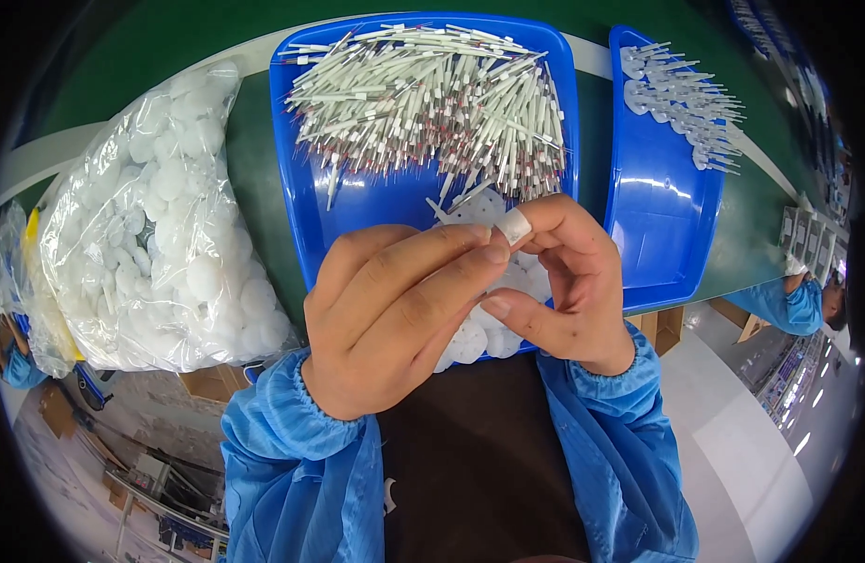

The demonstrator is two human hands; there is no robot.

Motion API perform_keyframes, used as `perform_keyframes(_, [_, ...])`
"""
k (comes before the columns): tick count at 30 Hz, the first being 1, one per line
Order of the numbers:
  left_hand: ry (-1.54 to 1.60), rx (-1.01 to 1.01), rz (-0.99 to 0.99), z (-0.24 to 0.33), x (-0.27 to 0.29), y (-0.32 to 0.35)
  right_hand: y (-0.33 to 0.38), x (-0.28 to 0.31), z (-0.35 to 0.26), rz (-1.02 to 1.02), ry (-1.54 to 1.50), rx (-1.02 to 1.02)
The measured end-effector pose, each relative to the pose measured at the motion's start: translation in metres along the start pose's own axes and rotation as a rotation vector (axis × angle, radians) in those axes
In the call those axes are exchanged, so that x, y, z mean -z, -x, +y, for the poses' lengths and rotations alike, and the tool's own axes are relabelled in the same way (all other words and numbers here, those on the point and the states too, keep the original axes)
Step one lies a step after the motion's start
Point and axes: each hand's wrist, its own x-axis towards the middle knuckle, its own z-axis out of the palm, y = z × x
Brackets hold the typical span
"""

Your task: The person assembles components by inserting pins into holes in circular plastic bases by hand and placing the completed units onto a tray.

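Note:
My left hand [395, 310] and my right hand [564, 281] meet fingertip to fingertip over the near edge of a blue tray [306, 202]. Between them sits a small white round disc [503, 281], mostly hidden by the fingers, so which hand grips it I cannot tell for sure; both pinch around it. A white tape wraps one fingertip of the right hand. The tray holds a heap of thin white rods [432, 94] at its far end and several white discs [470, 342] at its near end under my hands.
A clear plastic bag of white discs [160, 225] lies to the left on the green table [254, 159]. A second blue tray [658, 225] on the right holds finished rods with discs [681, 98]. Another person in blue sleeves [794, 305] works at the far right.

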Motion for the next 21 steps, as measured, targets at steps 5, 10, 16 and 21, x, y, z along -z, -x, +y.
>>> perform_keyframes(5, [0.001, -0.021, 0.003, -0.001, -0.003, 0.003, -0.001, 0.000, -0.001, 0.014, 0.120, 0.023])
perform_keyframes(10, [0.041, 0.014, -0.019, -0.002, 0.000, 0.005, 0.005, 0.001, -0.005, 0.084, -0.044, -0.178])
perform_keyframes(16, [0.104, 0.058, -0.001, -0.006, 0.001, 0.005, 0.004, 0.001, -0.001, 0.048, -0.241, -0.170])
perform_keyframes(21, [0.058, 0.043, -0.024, -0.004, 0.004, 0.005, 0.005, -0.002, 0.004, 0.047, -0.209, -0.140])
